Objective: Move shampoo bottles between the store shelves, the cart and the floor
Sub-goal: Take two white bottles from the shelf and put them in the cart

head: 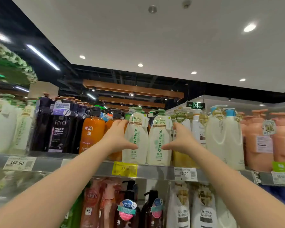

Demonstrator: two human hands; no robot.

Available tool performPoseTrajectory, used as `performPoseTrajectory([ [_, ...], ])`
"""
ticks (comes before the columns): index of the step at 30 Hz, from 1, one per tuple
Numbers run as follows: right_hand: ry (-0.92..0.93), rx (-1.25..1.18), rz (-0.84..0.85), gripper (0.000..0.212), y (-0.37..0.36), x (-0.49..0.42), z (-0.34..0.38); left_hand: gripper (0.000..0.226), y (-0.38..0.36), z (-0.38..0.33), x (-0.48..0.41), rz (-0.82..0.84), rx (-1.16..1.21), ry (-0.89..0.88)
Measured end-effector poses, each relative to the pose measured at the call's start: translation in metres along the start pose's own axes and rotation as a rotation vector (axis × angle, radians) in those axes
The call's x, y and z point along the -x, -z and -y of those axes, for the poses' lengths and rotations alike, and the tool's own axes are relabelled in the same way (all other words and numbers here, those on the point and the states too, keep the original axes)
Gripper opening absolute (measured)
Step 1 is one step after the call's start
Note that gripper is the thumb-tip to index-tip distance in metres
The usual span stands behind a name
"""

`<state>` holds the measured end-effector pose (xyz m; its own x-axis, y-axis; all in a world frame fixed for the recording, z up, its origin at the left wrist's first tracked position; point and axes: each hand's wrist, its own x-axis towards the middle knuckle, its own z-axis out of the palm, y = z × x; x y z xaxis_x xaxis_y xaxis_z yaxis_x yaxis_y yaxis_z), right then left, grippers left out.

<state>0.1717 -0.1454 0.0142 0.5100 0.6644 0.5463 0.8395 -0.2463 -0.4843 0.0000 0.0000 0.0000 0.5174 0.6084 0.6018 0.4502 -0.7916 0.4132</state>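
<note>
Overhead, upper shelf (pixel 155 172) front row packed shoulder to shoulder. Left Super Mild bottle (pixel 135 142) and right Super Mild bottle (pixel 160 143) upright at shelf lip, touching. Orange bottle (pixel 91 134) crowds left side, yellow bottle (pixel 182 159) right side. Left hand (pixel 117 137), right hand (pixel 182 139): fingers straight, thumbs spread, pressing pair's outer sides. Yellow price tag (pixel 125 169) just below.

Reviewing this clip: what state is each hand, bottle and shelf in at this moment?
Left white green-capped plastic pump bottle: upright on shelf, against its twin.
Right white green-capped plastic pump bottle: upright on shelf.
Left hand: fingers straight, pressed on the left bottle's outer side.
Right hand: fingers straight, pressed on the right bottle's outer side.
Grey metal upper shelf: stocked, bottles upright.
</note>
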Motion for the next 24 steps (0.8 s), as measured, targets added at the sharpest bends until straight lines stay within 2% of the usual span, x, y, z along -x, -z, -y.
performPoseTrajectory([
  [3, 0.014, -0.070, 0.066, 0.103, -0.009, -0.025, -0.008, 0.113, -0.009, -0.006, -0.021, 0.043, 0.071, 0.043],
  [6, 0.038, -0.114, 0.099, 0.120, -0.023, -0.047, -0.021, 0.096, -0.014, -0.007, -0.034, 0.091, 0.171, 0.086],
  [11, 0.093, -0.241, 0.019, 0.099, -0.025, -0.053, -0.035, 0.091, -0.018, -0.007, -0.035, 0.025, 0.280, 0.093],
  [18, 0.130, -0.294, -0.094, 0.118, -0.023, -0.037, -0.039, 0.100, -0.024, -0.001, -0.014, -0.205, 0.268, 0.002],
  [20, 0.153, -0.268, -0.114, 0.111, -0.025, -0.035, -0.041, 0.102, -0.026, -0.001, -0.008, -0.247, 0.307, -0.016],
  [22, 0.161, -0.248, -0.124, 0.097, -0.025, -0.033, -0.043, 0.094, -0.028, 0.000, -0.005, -0.267, 0.356, -0.007],
  [24, 0.162, -0.266, -0.142, 0.093, -0.024, -0.032, -0.046, 0.086, -0.027, 0.001, -0.003, -0.280, 0.352, 0.012],
])
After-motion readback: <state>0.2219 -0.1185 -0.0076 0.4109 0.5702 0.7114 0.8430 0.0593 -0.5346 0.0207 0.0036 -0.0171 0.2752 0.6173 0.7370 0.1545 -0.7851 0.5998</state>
